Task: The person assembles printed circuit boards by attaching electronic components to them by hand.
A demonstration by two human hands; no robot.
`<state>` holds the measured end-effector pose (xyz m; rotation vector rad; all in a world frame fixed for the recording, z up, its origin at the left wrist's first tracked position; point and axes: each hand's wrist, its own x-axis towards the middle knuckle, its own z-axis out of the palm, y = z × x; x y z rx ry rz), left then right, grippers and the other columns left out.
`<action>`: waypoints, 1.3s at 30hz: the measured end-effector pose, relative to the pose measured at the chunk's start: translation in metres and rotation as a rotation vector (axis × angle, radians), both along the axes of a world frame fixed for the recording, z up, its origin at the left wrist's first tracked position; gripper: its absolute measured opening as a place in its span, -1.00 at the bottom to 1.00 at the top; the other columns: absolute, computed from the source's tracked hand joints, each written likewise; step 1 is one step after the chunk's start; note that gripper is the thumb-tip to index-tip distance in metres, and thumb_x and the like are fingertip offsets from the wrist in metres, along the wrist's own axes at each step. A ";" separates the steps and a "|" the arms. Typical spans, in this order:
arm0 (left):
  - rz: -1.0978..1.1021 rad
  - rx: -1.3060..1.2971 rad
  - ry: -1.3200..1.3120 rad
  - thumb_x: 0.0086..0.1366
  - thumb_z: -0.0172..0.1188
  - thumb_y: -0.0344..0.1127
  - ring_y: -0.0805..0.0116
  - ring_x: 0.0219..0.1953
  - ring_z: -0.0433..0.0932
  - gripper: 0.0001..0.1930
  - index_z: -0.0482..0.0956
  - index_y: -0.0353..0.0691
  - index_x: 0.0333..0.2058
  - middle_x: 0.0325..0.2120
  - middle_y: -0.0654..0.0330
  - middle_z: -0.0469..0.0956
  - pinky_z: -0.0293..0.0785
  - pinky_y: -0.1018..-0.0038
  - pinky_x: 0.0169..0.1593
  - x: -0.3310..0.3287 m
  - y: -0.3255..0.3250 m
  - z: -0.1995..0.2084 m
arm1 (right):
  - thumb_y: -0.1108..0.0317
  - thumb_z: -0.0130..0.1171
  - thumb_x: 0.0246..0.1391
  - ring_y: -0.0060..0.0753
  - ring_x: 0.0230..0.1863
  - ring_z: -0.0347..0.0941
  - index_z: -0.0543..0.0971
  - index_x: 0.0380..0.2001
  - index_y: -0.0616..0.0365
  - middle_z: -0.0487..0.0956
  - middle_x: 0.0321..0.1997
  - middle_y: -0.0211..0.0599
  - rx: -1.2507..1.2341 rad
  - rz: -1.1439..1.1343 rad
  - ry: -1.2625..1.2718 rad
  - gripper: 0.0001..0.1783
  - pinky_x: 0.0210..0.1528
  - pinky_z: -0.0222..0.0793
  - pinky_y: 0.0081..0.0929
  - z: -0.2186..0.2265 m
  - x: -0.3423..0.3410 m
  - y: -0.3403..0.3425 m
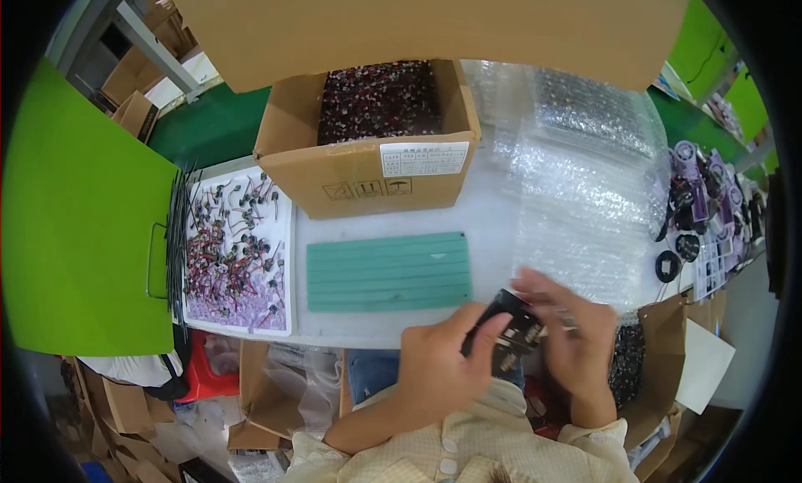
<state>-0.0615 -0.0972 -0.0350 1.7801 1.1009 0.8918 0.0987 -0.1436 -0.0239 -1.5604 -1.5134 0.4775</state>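
Pinching at lower centre, the left hand has the board, right hand blurred, grip unclear — probably light, stiff, brittle, best held by its edges!

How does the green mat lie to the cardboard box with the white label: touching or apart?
Apart. The head view shows a strip of white tabletop between the mat's far edge and the box's bottom edge.

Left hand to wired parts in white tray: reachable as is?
Likely yes: the left hand seems to have only the flat green mat and tabletop before the wired parts in their open tray. It holds a black part, though, so may need freeing first.
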 end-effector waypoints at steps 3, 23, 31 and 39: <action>-0.068 -0.144 -0.083 0.25 0.19 -0.34 0.26 -0.67 0.47 -0.87 0.55 -0.25 -0.28 -0.65 0.03 0.50 0.36 0.46 -0.54 -0.014 0.015 -0.004 | 0.60 -0.03 0.11 -0.40 -0.34 0.61 0.55 -0.06 0.30 0.65 -0.31 -0.12 0.077 -0.273 0.016 -0.67 -0.25 0.48 -0.54 0.007 0.028 -0.019; -0.298 -0.481 -0.439 0.22 0.23 -0.48 0.60 -0.31 0.49 -0.73 0.52 -0.40 -0.10 -0.31 0.23 0.58 0.41 0.66 -0.22 0.000 0.017 -0.017 | 0.04 -0.06 0.27 -0.05 0.15 0.38 0.20 0.29 0.08 0.41 0.16 0.08 -0.892 -1.532 -1.092 -0.39 0.10 0.31 -0.29 -0.072 0.234 -0.192; -0.274 -0.116 -0.027 0.18 0.21 -0.49 0.33 -0.39 0.62 -0.73 0.60 -0.23 -0.11 -0.30 0.03 0.63 0.48 0.57 -0.30 0.009 -0.002 -0.013 | 0.28 0.27 0.04 -0.17 -0.24 0.61 0.47 0.07 0.03 0.62 -0.23 -0.08 -0.335 0.169 0.289 -0.52 -0.21 0.45 -0.40 -0.015 0.028 -0.030; -0.088 -0.114 -0.043 0.25 0.17 -0.49 0.47 -0.31 0.55 -0.83 0.60 -0.43 -0.20 -0.35 0.12 0.61 0.47 0.59 -0.23 0.007 0.003 -0.009 | 0.37 0.21 0.00 -0.20 -0.53 0.53 0.50 -0.01 0.06 0.61 -0.45 -0.23 0.099 -0.091 0.082 -0.58 -0.52 0.40 -0.39 -0.032 -0.002 -0.019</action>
